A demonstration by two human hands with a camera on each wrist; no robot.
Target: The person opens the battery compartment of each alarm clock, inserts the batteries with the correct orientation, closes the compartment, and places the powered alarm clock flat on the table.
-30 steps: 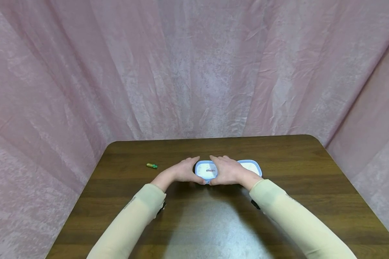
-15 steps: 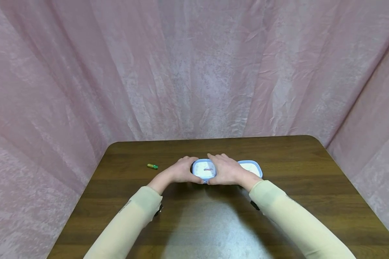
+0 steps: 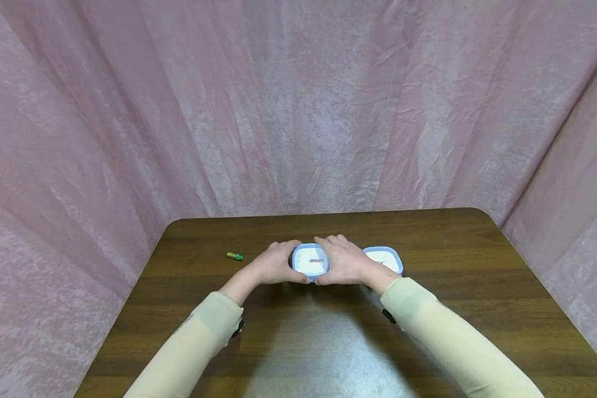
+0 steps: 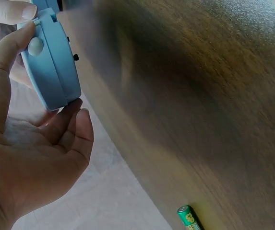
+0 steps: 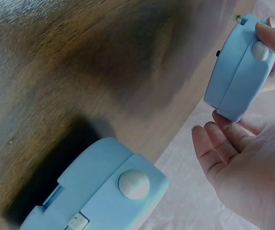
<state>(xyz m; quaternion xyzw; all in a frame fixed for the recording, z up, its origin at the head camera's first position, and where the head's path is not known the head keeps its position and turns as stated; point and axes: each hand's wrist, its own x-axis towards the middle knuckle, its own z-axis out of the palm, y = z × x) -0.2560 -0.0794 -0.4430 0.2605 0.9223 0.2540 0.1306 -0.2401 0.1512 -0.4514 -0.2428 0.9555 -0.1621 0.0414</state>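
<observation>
A light-blue alarm clock [image 3: 308, 255] with a white dial and a red hand is held up between both hands over the table. My left hand [image 3: 272, 263] grips its left side, thumb at the near edge and fingers around the far side. On the opposite side my right hand [image 3: 345, 262] grips it the same way. In the left wrist view the clock [image 4: 53, 64] shows a white knob and small black knobs on its back. The right wrist view shows the clock [image 5: 235, 72] raised off the wood, fingertips at its lower end.
A second light-blue alarm clock [image 3: 390, 257] stands just right of the right hand, partly behind that wrist; its casing [image 5: 96, 184] looms close in the right wrist view. A green battery [image 3: 234, 256] lies left on the brown wooden table [image 3: 453, 243]. Pink curtains [image 3: 298, 110] hang behind.
Both hands have shifted slightly left with the alarm clock, and its dial now shows more fully toward the head camera. The second clock and the battery have stayed put.
</observation>
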